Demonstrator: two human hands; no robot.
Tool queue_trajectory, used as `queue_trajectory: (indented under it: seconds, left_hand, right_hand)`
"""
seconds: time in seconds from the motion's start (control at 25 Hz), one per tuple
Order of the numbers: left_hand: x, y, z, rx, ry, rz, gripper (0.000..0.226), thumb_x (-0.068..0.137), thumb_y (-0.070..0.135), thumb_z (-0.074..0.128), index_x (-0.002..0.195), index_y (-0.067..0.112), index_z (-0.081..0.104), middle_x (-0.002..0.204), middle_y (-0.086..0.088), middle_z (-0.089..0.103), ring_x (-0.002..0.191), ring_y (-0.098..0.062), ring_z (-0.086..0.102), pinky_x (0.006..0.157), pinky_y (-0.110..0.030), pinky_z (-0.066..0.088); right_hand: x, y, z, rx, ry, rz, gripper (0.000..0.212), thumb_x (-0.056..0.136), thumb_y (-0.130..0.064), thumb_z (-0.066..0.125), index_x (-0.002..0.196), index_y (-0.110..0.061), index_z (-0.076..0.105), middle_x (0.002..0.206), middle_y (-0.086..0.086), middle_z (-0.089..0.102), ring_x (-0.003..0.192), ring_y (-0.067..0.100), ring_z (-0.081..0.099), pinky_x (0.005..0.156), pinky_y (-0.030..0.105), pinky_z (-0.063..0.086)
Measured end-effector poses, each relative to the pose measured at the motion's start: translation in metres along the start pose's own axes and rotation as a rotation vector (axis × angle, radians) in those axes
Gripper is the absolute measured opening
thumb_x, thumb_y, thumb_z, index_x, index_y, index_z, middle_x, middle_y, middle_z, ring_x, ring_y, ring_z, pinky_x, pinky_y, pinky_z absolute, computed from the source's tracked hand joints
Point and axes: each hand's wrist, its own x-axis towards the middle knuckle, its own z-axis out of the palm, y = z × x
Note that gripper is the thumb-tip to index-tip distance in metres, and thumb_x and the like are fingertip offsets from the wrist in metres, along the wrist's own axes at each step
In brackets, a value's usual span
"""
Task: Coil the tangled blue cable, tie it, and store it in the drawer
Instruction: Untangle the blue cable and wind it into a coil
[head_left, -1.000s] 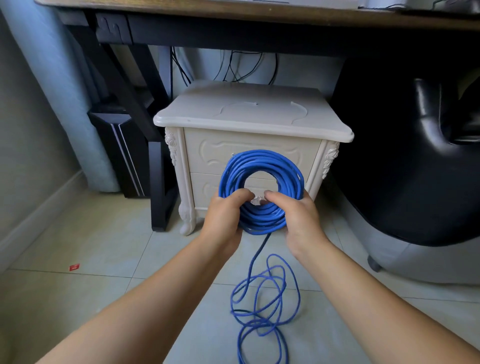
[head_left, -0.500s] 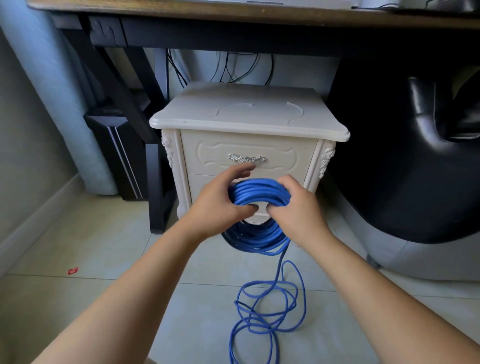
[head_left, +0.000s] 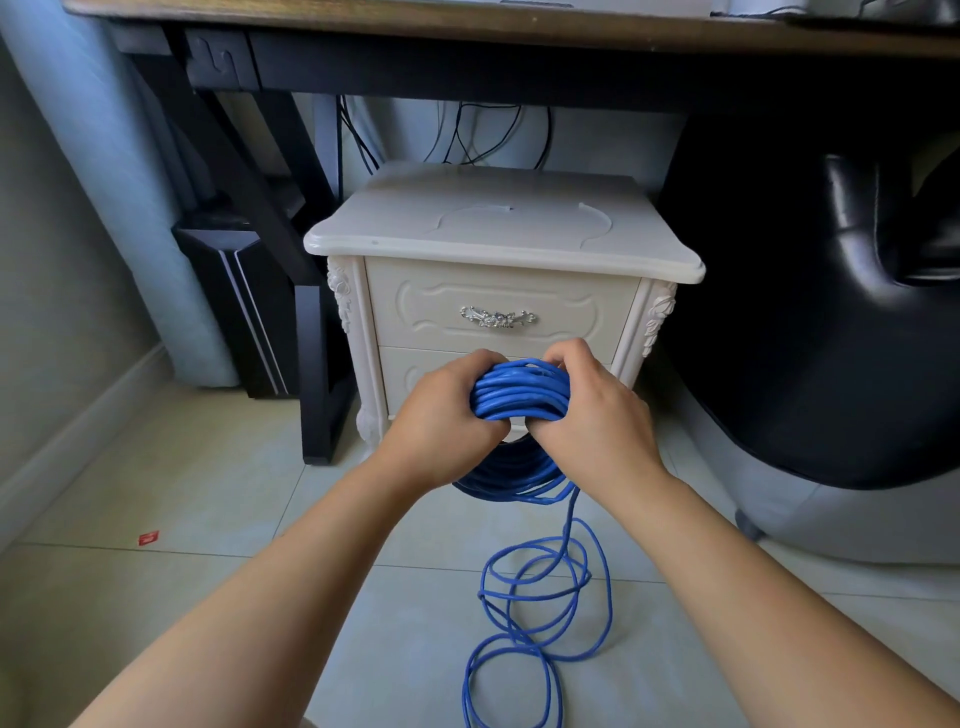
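The coiled blue cable (head_left: 519, 395) is bunched between both hands in front of the cream nightstand (head_left: 498, 234). My left hand (head_left: 441, 421) grips the coil's left side and my right hand (head_left: 592, 415) grips its right side, fingers curled over the top. The coil's lower half hangs in shadow below the hands. A loose tail of the cable (head_left: 540, 597) runs down and lies in tangled loops on the tile floor. The top drawer (head_left: 498, 317) is closed, with a silver handle (head_left: 497, 316); my hands hide most of the lower drawer.
A dark wooden desk (head_left: 467, 31) spans overhead, its black leg (head_left: 311, 374) left of the nightstand beside a black computer tower (head_left: 234, 301). A black chair (head_left: 831, 312) fills the right. Black wires hang behind the nightstand. A small red scrap (head_left: 148, 538) lies on the tiles.
The coil, held upright as an open ring a second ago, has been lowered and squeezed together. Both hands now clasp it from the sides, uncovering the top drawer's handle.
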Motion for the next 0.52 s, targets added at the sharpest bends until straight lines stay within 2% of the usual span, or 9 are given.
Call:
queue_trajectory:
  seconds: [0.08, 0.2, 0.28, 0.36, 0.52]
  left_hand:
    - [-0.001, 0.001, 0.001, -0.029, 0.026, -0.001, 0.041, 0.075, 0.001, 0.059, 0.107, 0.027, 0.062, 0.081, 0.011, 0.065, 0.069, -0.003, 0.059, 0.059, -0.015, 0.045]
    - [-0.001, 0.004, 0.004, -0.109, 0.111, -0.049, 0.042, 0.077, -0.001, 0.058, 0.108, 0.026, 0.062, 0.08, 0.011, 0.065, 0.065, 0.0, 0.056, 0.057, -0.011, 0.041]
    - [0.001, 0.005, 0.002, -0.233, 0.207, -0.114, 0.042, 0.079, -0.002, 0.058, 0.107, 0.028, 0.061, 0.075, 0.011, 0.063, 0.057, 0.001, 0.052, 0.054, -0.01, 0.039]
    - [0.004, 0.005, -0.001, -0.376, 0.264, -0.152, 0.042, 0.081, -0.004, 0.059, 0.107, 0.029, 0.062, 0.075, 0.006, 0.063, 0.058, -0.004, 0.051, 0.055, -0.013, 0.04]
    - [0.002, 0.007, 0.006, -0.543, 0.302, -0.182, 0.043, 0.08, -0.007, 0.057, 0.106, 0.027, 0.063, 0.069, 0.01, 0.059, 0.06, -0.006, 0.05, 0.057, -0.015, 0.041]
  right_hand:
    - [0.001, 0.001, 0.0, -0.029, 0.034, 0.0, 0.034, 0.079, -0.025, 0.066, 0.104, -0.025, 0.043, 0.097, -0.009, 0.057, 0.093, 0.021, 0.055, 0.067, 0.031, 0.034]
    - [0.0, 0.003, 0.002, 0.004, 0.063, 0.094, 0.038, 0.079, -0.031, 0.068, 0.099, -0.028, 0.036, 0.085, -0.007, 0.058, 0.079, 0.024, 0.052, 0.065, 0.032, 0.035]
    - [0.0, 0.003, 0.003, 0.314, 0.033, 0.271, 0.034, 0.079, -0.033, 0.07, 0.102, -0.031, 0.045, 0.083, -0.012, 0.062, 0.079, 0.017, 0.058, 0.068, 0.031, 0.043]
    - [0.0, 0.002, 0.008, 0.651, 0.018, 0.414, 0.028, 0.078, -0.031, 0.073, 0.103, -0.031, 0.059, 0.086, -0.013, 0.067, 0.085, 0.01, 0.065, 0.076, 0.028, 0.049]
    - [0.002, 0.002, 0.015, 0.991, -0.025, 0.504, 0.038, 0.072, -0.025, 0.079, 0.106, -0.025, 0.063, 0.089, -0.005, 0.07, 0.091, 0.018, 0.068, 0.093, 0.043, 0.052]
